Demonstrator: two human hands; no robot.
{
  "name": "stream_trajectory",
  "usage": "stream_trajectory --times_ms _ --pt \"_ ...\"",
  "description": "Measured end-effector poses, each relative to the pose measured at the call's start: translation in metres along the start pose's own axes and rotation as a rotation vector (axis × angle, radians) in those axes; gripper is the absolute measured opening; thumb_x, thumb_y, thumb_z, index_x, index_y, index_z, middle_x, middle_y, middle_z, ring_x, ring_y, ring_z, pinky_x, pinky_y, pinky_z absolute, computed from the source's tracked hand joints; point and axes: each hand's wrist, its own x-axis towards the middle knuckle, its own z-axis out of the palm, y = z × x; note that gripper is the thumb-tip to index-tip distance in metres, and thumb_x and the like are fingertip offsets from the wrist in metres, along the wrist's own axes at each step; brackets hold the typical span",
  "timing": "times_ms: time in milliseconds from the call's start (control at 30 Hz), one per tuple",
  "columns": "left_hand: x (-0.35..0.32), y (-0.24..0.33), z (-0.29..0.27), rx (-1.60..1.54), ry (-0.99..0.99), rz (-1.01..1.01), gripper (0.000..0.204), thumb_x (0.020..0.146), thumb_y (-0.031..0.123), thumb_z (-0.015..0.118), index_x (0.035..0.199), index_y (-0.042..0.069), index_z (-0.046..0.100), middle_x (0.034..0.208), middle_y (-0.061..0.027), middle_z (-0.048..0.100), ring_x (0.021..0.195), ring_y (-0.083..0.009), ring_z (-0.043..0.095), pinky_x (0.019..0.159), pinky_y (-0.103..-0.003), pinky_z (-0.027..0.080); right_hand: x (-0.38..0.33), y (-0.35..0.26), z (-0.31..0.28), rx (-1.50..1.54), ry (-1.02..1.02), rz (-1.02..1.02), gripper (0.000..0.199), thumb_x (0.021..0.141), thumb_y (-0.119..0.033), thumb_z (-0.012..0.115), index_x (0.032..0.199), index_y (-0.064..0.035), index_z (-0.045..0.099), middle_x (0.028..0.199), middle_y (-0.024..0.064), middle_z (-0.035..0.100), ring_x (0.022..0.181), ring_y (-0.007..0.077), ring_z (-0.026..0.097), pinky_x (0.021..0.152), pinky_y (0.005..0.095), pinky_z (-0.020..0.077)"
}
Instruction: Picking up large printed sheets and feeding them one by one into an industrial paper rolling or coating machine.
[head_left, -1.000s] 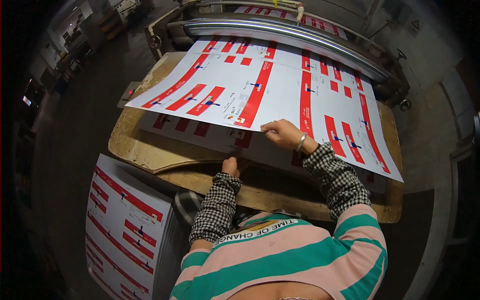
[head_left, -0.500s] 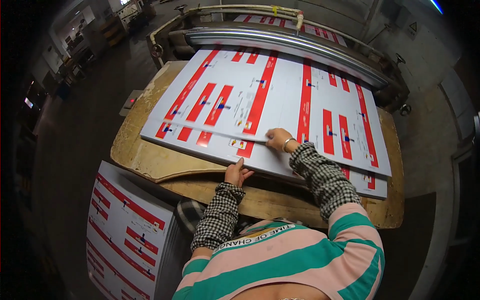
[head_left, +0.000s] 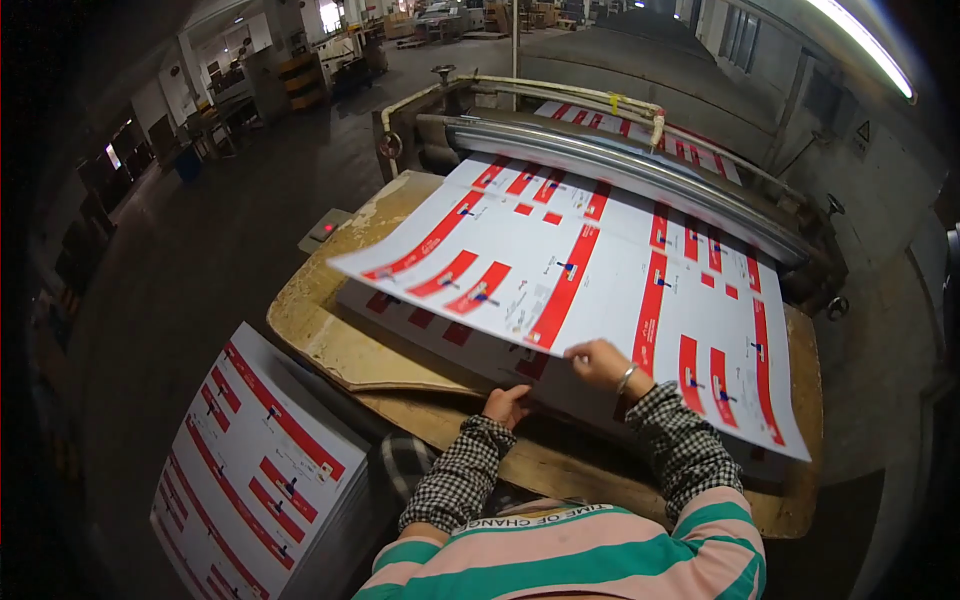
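Observation:
A large white printed sheet (head_left: pixel 600 270) with red bars is lifted off the pile of like sheets (head_left: pixel 440 325) on the worn wooden table (head_left: pixel 340 340). My right hand (head_left: pixel 598 362) grips the sheet's near edge and holds it up toward the metal roller (head_left: pixel 620 165) of the machine. My left hand (head_left: pixel 507 404) rests on the near edge of the pile below, fingers curled against it.
A second stack of the same printed sheets (head_left: pixel 255 470) stands low at my left. A small box with a red button (head_left: pixel 325 230) sits at the table's left corner. More printed sheets (head_left: pixel 640 125) lie beyond the roller. Dark workshop floor (head_left: pixel 180 270) spreads left.
The top sheet lay flat on the pile half a second ago; now my right hand has raised its near edge and pushed it toward the roller. My left hand stays at the pile.

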Motion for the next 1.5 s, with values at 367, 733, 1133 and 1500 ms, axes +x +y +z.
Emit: stream_trajectory --times_ms 367,733,1133,1500 --pt "0.023 -0.005 -0.014 -0.009 -0.020 0.034 0.027 0.077 0.003 0.036 0.099 -0.011 0.044 0.098 -0.0210 0.050 0.087 -0.0317 0.054 0.072 -0.045 0.047 -0.014 0.013 0.056 0.017 0.022 -0.088 0.023 0.069 -0.009 0.053 0.090 -0.0009 0.058 0.106 0.0160 0.052 0.093 0.0263 0.053 0.080 0.0299 0.0426" --pt "0.028 -0.013 -0.013 0.039 -0.052 -0.024 0.030 0.082 0.019 0.048 0.106 0.003 0.043 0.097 -0.0095 0.053 0.080 -0.0220 0.056 0.067 -0.035 0.048 0.033 0.051 0.072 -0.172 0.013 0.002 0.048 0.064 -0.040 0.061 0.097 -0.0063 0.053 0.107 0.0145 0.047 0.102 0.0326 0.041 0.081 0.0436 0.0366" --pt "0.022 -0.012 -0.014 -0.021 0.016 -0.031 0.033 0.077 0.009 0.043 0.107 -0.004 0.045 0.105 -0.0178 0.049 0.093 -0.0313 0.052 0.078 -0.045 0.045 -0.002 -0.014 -0.009 -0.023 0.022 -0.066 0.020 0.069 -0.010 0.050 0.086 -0.0013 0.057 0.085 0.0154 0.058 0.075 0.0308 0.056 0.068 0.0360 0.0443" --pt "0.037 -0.011 -0.008 0.019 -0.005 0.016 0.019 0.079 0.012 0.043 0.090 -0.004 0.044 0.078 -0.0139 0.053 0.067 -0.0221 0.056 0.064 -0.040 0.048 0.012 0.044 0.047 0.047 -0.146 -0.104 0.027 0.068 -0.016 0.057 0.090 -0.0010 0.058 0.099 0.0149 0.056 0.090 0.0278 0.054 0.078 0.0312 0.0426"
